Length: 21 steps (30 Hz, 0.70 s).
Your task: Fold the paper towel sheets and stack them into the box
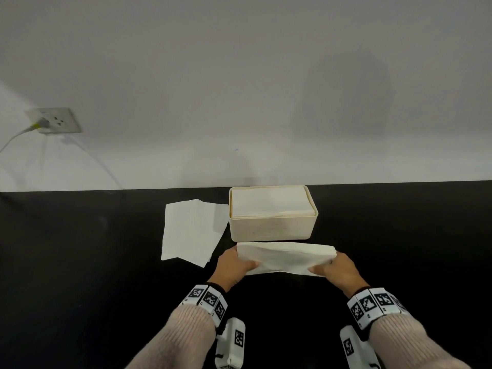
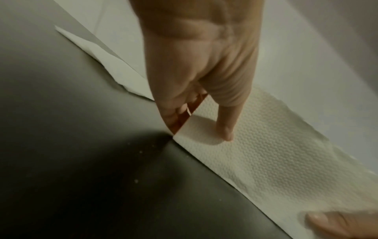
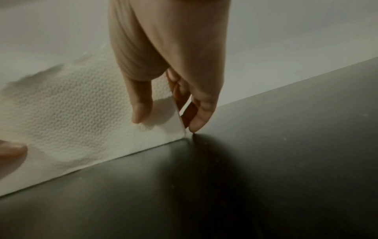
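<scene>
Our left hand [image 1: 234, 265] pinches the left end of a folded paper towel sheet [image 1: 285, 258], thumb on top, fingers tucked under the edge; the left wrist view shows the thumb [image 2: 225, 129] pressing the embossed paper at its corner. Our right hand [image 1: 338, 267] pinches the right end the same way, thumb [image 3: 141, 111] on top, fingertips [image 3: 201, 119] behind the edge and down at the table. The sheet's near fold line rests on the black table [image 1: 80, 288]; the rest tilts up between the hands. Just behind it sits the cream box [image 1: 274, 230], open-topped, filled with stacked folded sheets [image 1: 269, 203] close to the rim. Left of the box, touching its side, unfolded sheets [image 1: 191, 230] lie flat. Tagged wristbands [image 1: 207, 299] on both wrists, knit sleeves [image 1: 183, 339]. Wall socket [image 1: 57, 121] with a plugged cable far left.
</scene>
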Available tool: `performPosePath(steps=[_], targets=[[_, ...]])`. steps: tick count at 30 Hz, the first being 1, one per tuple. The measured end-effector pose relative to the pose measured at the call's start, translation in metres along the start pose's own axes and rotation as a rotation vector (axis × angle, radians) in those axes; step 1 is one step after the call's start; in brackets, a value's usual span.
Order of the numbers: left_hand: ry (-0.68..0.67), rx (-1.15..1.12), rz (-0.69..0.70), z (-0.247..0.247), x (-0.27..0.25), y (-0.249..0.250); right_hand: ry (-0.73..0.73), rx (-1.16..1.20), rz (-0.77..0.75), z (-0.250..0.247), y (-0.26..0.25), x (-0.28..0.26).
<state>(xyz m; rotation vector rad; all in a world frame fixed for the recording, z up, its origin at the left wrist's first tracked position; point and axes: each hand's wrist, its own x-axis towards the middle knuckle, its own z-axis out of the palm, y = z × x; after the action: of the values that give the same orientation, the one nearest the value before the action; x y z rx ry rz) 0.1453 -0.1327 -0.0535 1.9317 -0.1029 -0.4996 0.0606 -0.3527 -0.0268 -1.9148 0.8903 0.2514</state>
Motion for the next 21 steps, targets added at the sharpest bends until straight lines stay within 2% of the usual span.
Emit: performPosePath(steps=[3, 5, 10, 13, 16, 21], targets=[[-0.005, 0.078, 0.050, -0.006, -0.002, 0.007, -0.018, 0.022, -0.053, -0.007, -0.007, -0.001], [0.004, 0.096, 0.119, -0.013, -0.003, 0.023, -0.004, 0.032, -0.147, -0.016, -0.019, -0.002], [0.219, 0.040, 0.246, -0.035, 0.011, 0.073, 0.169, 0.124, -0.377, -0.033, -0.067, -0.005], [0.253, 0.122, 0.290, -0.045, 0.025, 0.093, 0.235, -0.036, -0.488, -0.034, -0.095, 0.000], [0.257, 0.321, 0.285, -0.048, 0.040, 0.099, 0.287, -0.193, -0.571, -0.031, -0.113, 0.013], [0.313, 0.565, 0.240, -0.046, 0.059, 0.101, 0.385, -0.457, -0.561, -0.020, -0.125, 0.043]])
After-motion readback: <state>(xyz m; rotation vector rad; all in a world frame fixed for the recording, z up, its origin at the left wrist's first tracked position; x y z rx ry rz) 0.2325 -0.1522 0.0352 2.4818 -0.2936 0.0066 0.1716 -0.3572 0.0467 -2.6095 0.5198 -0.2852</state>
